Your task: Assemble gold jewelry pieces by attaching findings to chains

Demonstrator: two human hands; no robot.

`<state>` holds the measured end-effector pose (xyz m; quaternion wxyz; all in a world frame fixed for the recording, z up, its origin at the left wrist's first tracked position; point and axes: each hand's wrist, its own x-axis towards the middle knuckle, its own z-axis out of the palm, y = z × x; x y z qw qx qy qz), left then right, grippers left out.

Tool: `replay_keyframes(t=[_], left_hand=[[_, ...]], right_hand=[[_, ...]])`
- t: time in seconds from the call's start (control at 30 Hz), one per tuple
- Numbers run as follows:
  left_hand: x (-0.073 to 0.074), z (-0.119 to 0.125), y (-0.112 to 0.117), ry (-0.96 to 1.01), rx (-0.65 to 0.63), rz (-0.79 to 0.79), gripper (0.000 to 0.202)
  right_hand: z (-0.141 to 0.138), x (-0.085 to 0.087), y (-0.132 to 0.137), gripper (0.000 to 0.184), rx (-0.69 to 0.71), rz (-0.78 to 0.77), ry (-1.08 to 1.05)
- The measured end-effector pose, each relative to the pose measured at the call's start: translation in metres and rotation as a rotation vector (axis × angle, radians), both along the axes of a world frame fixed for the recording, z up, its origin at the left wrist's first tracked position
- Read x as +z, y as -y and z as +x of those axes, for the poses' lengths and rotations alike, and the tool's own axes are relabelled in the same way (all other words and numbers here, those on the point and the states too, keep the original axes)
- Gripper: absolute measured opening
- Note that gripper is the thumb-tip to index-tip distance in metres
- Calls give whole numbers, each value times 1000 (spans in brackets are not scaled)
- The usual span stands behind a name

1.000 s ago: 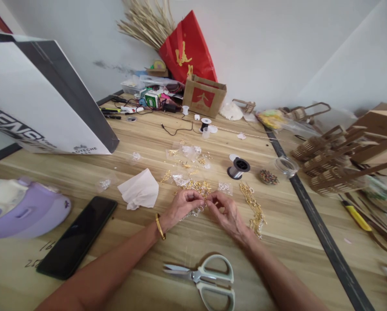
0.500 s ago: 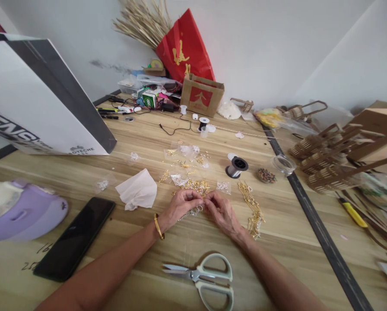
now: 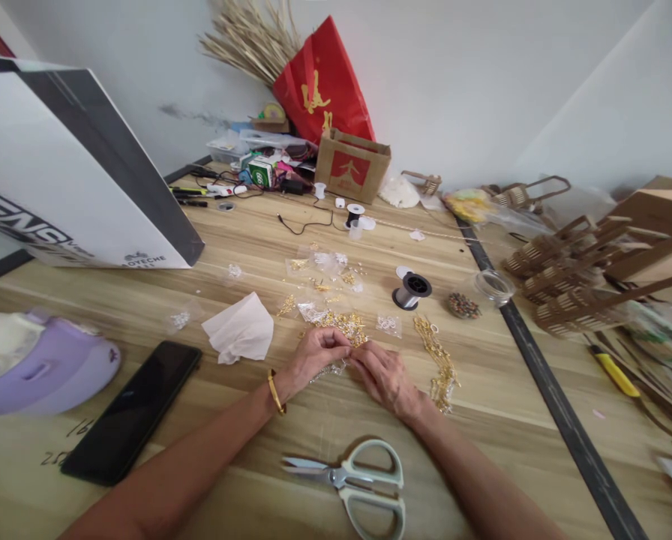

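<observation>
My left hand (image 3: 318, 358), with a gold bangle (image 3: 277, 391) at its wrist, is closed in a pinch. Its fingertips meet those of my right hand (image 3: 385, 376), also pinched; whatever tiny piece they hold between them is too small to name. A silver chain (image 3: 329, 370) lies on the table just under the fingers. Right beyond the hands spreads a pile of gold and silver beads (image 3: 344, 324). Gold chains (image 3: 438, 360) lie right of my right hand. Scissors (image 3: 336, 475) with pale handles rest between my forearms, blades pointing left.
A wire spool (image 3: 409, 291), a bead heap (image 3: 463, 305) and a clear jar (image 3: 494, 286) stand to the right. At left are a phone (image 3: 133, 412), a tissue (image 3: 239, 330), a purple-white object (image 3: 49, 367) and a large white box (image 3: 82, 180). Small baskets (image 3: 566, 277) crowd the far right.
My right hand has turned slightly, its fingers folding further over toward the left fingertips. My left hand stays almost where it was, still pinched. The view has shifted a little.
</observation>
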<state>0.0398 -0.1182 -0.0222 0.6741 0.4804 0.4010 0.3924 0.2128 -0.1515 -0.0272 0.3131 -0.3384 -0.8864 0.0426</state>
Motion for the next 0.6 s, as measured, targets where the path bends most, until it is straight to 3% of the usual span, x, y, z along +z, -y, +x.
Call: replay_keyframes(t=[0.13,0.6], left_hand=[[-1,-1,0,14,-11,-25,23],[7,-2,1,28,-16,-50,25]], right_hand=[[1,0,0,13,-4,40,45],[5,-6,-2,9,-11,-57,-2]])
